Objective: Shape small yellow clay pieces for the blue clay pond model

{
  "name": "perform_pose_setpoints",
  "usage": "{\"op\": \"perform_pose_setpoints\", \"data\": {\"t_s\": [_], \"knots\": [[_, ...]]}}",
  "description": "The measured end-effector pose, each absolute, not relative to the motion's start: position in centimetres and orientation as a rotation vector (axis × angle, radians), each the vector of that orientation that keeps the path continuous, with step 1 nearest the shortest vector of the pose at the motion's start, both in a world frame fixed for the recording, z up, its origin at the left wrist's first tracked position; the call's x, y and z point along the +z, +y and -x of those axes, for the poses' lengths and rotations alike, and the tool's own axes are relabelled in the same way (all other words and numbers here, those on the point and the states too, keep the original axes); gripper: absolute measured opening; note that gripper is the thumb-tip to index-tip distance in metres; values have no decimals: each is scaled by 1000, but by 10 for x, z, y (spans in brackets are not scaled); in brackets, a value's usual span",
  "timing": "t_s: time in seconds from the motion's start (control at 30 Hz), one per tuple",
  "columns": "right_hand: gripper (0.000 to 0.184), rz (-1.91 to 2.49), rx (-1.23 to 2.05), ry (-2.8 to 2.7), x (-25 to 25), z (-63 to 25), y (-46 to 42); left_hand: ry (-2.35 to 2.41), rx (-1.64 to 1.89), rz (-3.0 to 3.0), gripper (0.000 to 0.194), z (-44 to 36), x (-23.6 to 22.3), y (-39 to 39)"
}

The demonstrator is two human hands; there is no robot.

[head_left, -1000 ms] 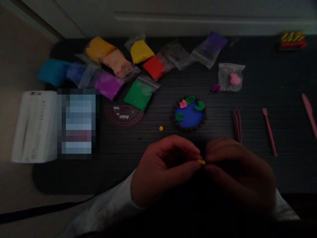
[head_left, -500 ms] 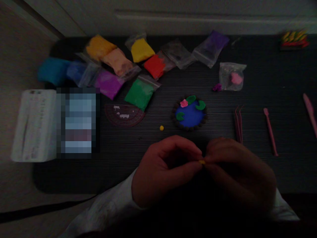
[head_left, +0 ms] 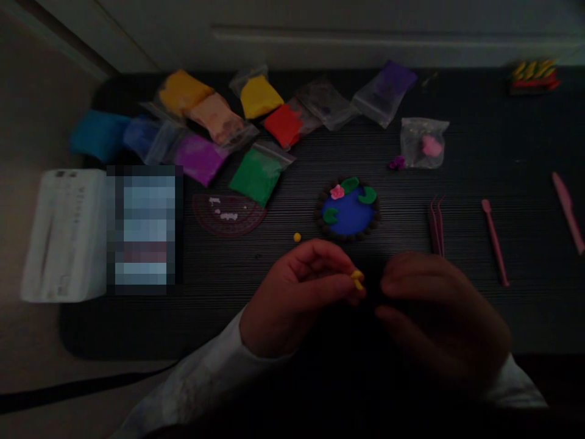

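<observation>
Between the thumb and fingers of my left hand (head_left: 306, 292) is a small piece of yellow clay (head_left: 358, 280), its shape partly hidden. Just to the right, my right hand (head_left: 439, 311) is apart from it, with a gap between thumb and fingers and nothing visible in them. Beyond the hands lies a clay pond (head_left: 350, 216) with a blue middle and a dark beaded rim. It bears green lily pads (head_left: 367, 196) and a pink flower (head_left: 337, 192). A little yellow clay ball (head_left: 297, 237) rests on the table left of the pond.
Bags of coloured clay, including a green bag (head_left: 256, 174), spread across the back left. A protractor (head_left: 228, 214), a white box (head_left: 66, 235) and a blurred-out screen (head_left: 145, 228) lie left. Tweezers (head_left: 437, 225), a pink tool (head_left: 495, 242) and a pink knife (head_left: 568, 210) are right.
My hands have come apart. The yellow clay, earlier between the fingertips of both, is now in my left hand, slightly farther left and up.
</observation>
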State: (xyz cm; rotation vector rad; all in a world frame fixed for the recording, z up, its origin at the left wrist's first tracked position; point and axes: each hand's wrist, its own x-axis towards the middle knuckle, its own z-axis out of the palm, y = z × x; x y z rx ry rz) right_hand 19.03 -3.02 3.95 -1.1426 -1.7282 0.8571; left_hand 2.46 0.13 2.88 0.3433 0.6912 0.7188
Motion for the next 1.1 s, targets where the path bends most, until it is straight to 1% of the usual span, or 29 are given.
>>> {"op": "perform_pose_setpoints", "data": {"t_s": [0.2,0.4,0.47,0.57,0.7,0.77,1.1], "knots": [[27,1138,711,-1786,39,-186,-26,729,694,-323,12,-29,29,-1],[25,1175,678,-1797,37,-185,-26,742,668,-351,13,-32,28,-3],[27,1179,715,-1766,38,-187,-27,764,665,-360,13,-32,29,-3],[29,1179,859,-1680,40,-190,-29,767,665,-387,12,-30,30,-3],[23,1183,1071,-1592,42,-193,-31,766,660,-474,12,-26,30,-4],[24,1172,1131,-1580,42,-193,-30,779,644,-505,12,-25,30,-4],[25,1168,1090,-1676,42,-190,-28,792,642,-596,8,-25,31,-3]]}}
